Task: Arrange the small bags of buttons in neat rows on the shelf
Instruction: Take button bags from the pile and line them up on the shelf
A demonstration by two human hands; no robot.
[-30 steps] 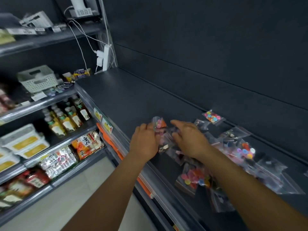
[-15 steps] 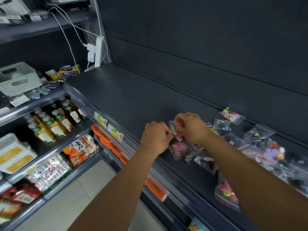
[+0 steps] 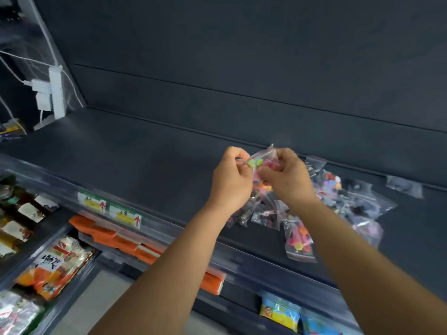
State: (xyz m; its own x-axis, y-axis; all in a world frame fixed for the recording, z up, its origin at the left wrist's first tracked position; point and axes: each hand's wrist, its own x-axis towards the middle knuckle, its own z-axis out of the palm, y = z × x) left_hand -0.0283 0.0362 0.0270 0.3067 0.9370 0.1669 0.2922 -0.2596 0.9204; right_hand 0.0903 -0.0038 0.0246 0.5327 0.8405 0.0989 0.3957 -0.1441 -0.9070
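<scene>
A: Item: small clear bag of buttons (image 3: pixel 262 163), green and pink contents, held above the dark shelf (image 3: pixel 150 165), just left of the loose pile of bags (image 3: pixel 338 201).

B: Hands?

A: Left hand (image 3: pixel 232 182) and right hand (image 3: pixel 287 177) both closed, fingers pinched on that bag from either side; further bags may be bunched beneath, blur prevents a count.

B: Handling advice?

A: Likely best to separate one bag, flatten it, and lay it square to the shelf's back wall on the bare stretch at left, starting a row.

B: Change from half a second ago?

A: Both hands are higher; the bag is lifted clear of the pile. The view is also shifted rightward.
</scene>
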